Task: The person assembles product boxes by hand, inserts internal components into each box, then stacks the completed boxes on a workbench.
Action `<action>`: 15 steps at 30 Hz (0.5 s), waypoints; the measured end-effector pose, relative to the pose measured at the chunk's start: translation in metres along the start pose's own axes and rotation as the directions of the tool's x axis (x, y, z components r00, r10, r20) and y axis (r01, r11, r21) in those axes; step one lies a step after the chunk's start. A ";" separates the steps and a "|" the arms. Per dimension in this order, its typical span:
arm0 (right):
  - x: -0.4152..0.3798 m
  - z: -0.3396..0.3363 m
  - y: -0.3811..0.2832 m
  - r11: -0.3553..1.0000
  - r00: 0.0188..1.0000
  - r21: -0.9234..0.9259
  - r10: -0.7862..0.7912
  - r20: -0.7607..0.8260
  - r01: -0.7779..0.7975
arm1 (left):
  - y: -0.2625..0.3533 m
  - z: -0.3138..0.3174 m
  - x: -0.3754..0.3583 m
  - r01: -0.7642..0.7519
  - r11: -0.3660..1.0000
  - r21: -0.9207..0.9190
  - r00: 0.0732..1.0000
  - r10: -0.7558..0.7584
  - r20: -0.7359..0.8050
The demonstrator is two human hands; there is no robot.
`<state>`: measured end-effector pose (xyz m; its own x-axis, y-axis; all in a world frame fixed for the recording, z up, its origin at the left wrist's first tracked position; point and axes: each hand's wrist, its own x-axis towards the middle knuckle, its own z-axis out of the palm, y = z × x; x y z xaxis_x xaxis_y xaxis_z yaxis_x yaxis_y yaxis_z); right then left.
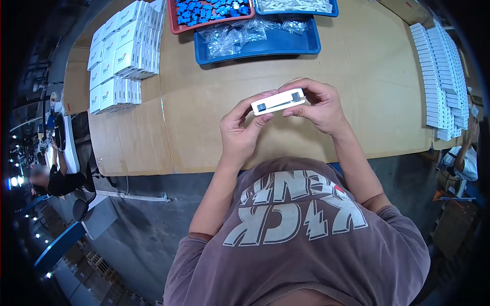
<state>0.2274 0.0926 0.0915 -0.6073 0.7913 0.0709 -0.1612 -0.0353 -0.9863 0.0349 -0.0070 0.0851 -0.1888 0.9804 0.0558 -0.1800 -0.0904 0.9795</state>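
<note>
A small white box [278, 102] with dark marks on its facing side is held above the cardboard-covered table [204, 137], tilted slightly up toward the right. My left hand [244, 125] grips its left end between thumb and fingers. At the right end, my right hand [319, 105] pinches the box, fingers along the top edge and thumb below. A thin dark slit runs along the box's lower right side; whether it is a gap in the lid I cannot tell.
Stacked white boxes [120, 56] stand at the back left, more [434, 81] at the right. A red tray [212, 26] of blue parts and blue trays [258, 56] with clear bags and white pieces sit at the back. A person [64, 178] is at far left, another [462, 158] far right.
</note>
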 end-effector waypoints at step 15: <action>-0.001 0.006 0.005 0.994 0.995 0.104 0.039 -0.088 -0.029 | -0.003 0.006 0.003 0.026 0.994 -0.104 0.998 -0.032 -0.053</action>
<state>0.2222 0.0881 0.0880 -0.5422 0.8400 0.0194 -0.2232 -0.1217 -0.9671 0.0403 -0.0024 0.0833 -0.2335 0.9722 0.0142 -0.2847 -0.0824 0.9551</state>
